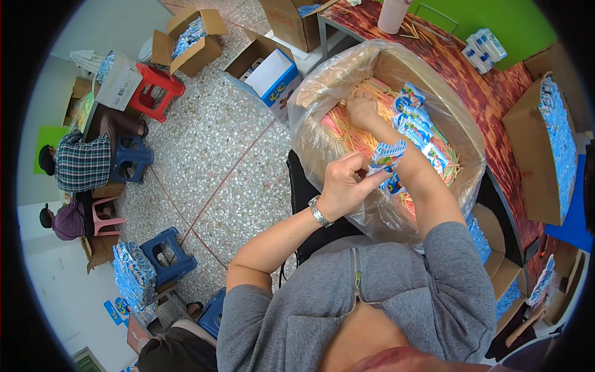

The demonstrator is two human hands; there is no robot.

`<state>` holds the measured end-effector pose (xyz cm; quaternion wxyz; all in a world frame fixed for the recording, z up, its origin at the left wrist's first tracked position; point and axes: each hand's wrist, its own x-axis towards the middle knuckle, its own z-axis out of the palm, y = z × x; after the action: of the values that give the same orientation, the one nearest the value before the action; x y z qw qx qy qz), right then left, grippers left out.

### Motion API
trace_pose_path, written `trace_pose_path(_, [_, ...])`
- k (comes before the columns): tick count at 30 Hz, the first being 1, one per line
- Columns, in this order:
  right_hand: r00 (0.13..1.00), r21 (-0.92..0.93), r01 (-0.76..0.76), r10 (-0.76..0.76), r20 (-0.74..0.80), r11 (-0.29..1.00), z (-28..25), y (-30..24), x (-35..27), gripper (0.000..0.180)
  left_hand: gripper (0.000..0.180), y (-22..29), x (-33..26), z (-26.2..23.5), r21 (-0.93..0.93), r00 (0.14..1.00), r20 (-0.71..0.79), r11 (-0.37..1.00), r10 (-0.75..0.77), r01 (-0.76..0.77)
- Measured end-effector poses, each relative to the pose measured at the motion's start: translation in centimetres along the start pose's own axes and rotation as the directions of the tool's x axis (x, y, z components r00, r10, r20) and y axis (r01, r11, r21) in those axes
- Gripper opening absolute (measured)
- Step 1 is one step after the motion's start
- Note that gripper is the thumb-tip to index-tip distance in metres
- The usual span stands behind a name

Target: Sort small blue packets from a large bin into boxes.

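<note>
A seated person's left hand (344, 186) pinches a light, crinkly blue-and-white packet (387, 158) by its edge above a plastic-lined box (462, 133), while the right hand (362, 108) curls its fingers into thin, probably snappable sticks (356, 133) inside.

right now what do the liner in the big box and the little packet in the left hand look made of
Liner: thin clear plastic film, by its glossy crinkles and see-through look. Packet in the left hand: glossy printed plastic wrap, probably; blue and white with a crimped edge.
</note>
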<state>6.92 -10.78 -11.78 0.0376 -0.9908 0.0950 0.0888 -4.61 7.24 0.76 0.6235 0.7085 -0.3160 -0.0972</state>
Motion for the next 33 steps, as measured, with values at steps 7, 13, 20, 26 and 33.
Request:
trace_pose_path(7, [0.942, 0.485, 0.330, -0.253, -0.219, 0.810, -4.8, 2.3, -4.5, 0.026, 0.018, -1.2, 1.3, -1.3, -0.112, 0.975, -0.206, 0.992, -0.087, 0.065])
trace_pose_path(13, [0.953, 0.983, 0.042, -0.304, 0.013, 0.177, -12.2, 5.7, -11.4, 0.021, 0.014, -3.2, 2.7, -2.7, 0.214, 0.979, -0.200, 0.977, 0.049, -0.005])
trace_pose_path(20, [0.917, 0.613, 0.319, -0.399, -0.006, 0.723, -22.7, 6.0, -16.6, 0.019, 0.035, -2.2, 3.6, -1.3, 0.495, 0.913, -0.151, 0.828, 0.380, -0.263])
trace_pose_path(26, [0.790, 0.115, 0.609, -0.613, 0.005, 0.785, -24.1, 5.4, -16.0, 0.022, 0.030, -1.5, 3.9, -1.0, 0.540, 0.868, -0.082, 0.754, 0.489, -0.374])
trace_pose_path(33, [0.824, -0.117, 0.563, -0.546, 0.154, 0.818, -26.0, 3.6, -16.8, 0.026, 0.026, -0.8, 3.9, -1.4, 0.585, 0.832, -0.031, 0.685, 0.554, -0.434])
